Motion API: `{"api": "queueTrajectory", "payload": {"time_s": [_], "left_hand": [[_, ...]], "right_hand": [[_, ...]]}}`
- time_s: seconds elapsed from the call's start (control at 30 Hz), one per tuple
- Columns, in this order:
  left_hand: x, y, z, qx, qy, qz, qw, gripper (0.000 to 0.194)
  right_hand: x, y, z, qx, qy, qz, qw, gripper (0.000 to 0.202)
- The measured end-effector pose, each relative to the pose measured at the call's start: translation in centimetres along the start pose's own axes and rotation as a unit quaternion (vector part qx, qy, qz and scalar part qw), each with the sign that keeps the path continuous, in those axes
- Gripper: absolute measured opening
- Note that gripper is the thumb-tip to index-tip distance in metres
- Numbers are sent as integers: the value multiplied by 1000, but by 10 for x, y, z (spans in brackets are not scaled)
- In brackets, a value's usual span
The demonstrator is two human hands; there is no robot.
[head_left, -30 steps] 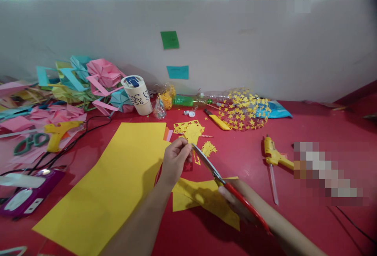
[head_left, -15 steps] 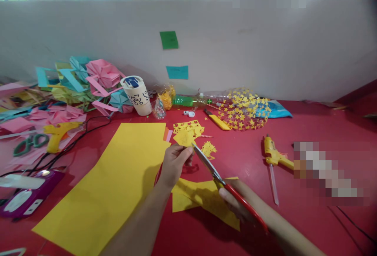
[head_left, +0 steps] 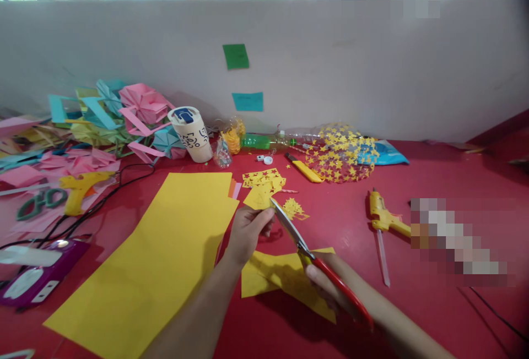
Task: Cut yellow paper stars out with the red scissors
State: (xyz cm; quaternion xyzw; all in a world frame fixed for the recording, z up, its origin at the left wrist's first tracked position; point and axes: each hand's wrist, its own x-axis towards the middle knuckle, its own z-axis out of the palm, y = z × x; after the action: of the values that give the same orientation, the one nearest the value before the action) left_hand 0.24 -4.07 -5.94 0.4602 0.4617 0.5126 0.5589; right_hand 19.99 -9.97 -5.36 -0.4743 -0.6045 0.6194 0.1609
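Observation:
My left hand [head_left: 253, 228] pinches a small piece of yellow paper [head_left: 259, 198] between thumb and fingers. Red-handled scissors [head_left: 291, 226] are in my right hand [head_left: 324, 276], their blade tips at the paper's right edge, close to my left thumb. Right of the blades lies a little heap of cut yellow stars [head_left: 292, 208]. Behind the held paper is a yellow sheet with star-shaped holes [head_left: 270, 176]. Cut yellow paper pieces [head_left: 264, 276] rest beneath my hands. To the left spreads a large yellow sheet [head_left: 165, 249].
At the back stand a white tumbler [head_left: 192, 141], a green bottle [head_left: 260, 140] and a star-covered clear bag [head_left: 343, 152], with a yellow cutter [head_left: 308, 170] before it. Glue guns lie right [head_left: 384, 217] and left [head_left: 80, 188], near green-handled scissors [head_left: 41, 203]. Folded paper [head_left: 142, 100] piles up left.
A thin yellow scrap now shows at the right edge of the star heap. Both hands keep nearly the same place, the scissors still at the paper's edge.

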Motion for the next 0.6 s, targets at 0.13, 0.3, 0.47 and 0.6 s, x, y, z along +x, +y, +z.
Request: {"api": "queueTrajectory", "payload": {"time_s": [0.13,0.3,0.47,0.6], "left_hand": [[0,1,0,-2,1,-1,1000,31],[1,-2,0,-8,-1,-1,1000,30],[0,-2,0,-13,-3,-1,1000,31],[0,-1,1,-19,-15,4,1000,31]], "right_hand": [[1,2,-4,-19,-40,-9,999,47],[2,3,4,15,35,11,999,48],[4,-1,7,11,21,11,1000,47],[5,-5,5,13,11,31,999,44]]}}
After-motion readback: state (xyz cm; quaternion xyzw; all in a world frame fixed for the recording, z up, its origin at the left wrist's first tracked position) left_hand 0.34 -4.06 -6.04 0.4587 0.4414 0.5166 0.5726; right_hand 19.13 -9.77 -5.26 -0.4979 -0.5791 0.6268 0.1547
